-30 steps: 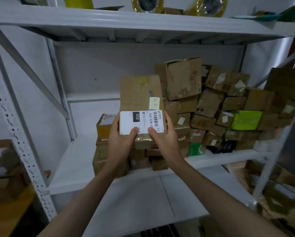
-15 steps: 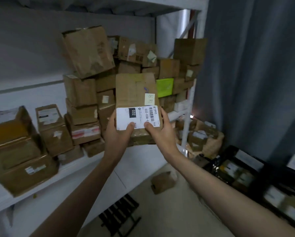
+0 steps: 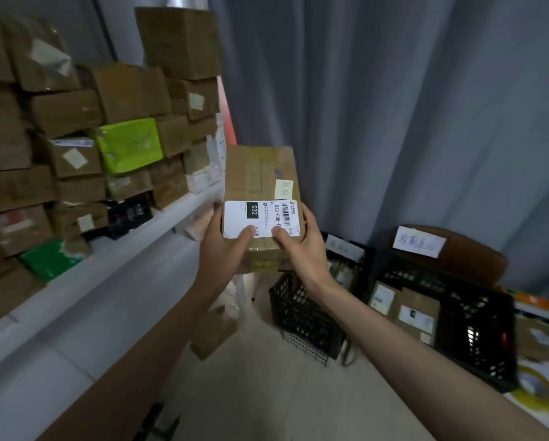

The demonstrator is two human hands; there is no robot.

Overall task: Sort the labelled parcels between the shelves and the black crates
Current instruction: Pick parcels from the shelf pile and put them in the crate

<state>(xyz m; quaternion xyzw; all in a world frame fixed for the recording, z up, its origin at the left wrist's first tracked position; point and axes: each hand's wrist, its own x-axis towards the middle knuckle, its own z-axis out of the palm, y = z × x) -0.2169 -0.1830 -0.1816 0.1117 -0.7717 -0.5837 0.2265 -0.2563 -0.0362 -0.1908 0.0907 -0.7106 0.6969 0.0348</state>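
Both hands hold one cardboard parcel (image 3: pixel 260 186) up in the air in the middle of the view, clear of the shelf and above the floor. The left hand (image 3: pixel 224 249) grasps its near left corner and the right hand (image 3: pixel 300 246) grasps its near right corner, with each thumb pressed down on the white shipping label (image 3: pixel 260 218) that covers the near part of the top face. The label shows a black patch reading 032, a barcode and the printed number 032-038. A small pale sticky note (image 3: pixel 283 189) sits just beyond the label, on the right side of the parcel's top. To the left, the white shelf (image 3: pixel 133 259) carries a tall stack of brown boxes (image 3: pixel 130 90), among them a bright green package (image 3: pixel 130 144) and, lower down near the shelf edge, a darker green one (image 3: pixel 48 261). Below and to the right of the held parcel, black crates (image 3: pixel 305 316) stand on the floor, the larger one (image 3: pixel 477 329) holding several labelled parcels. A grey curtain (image 3: pixel 410 106) hangs behind the crates.
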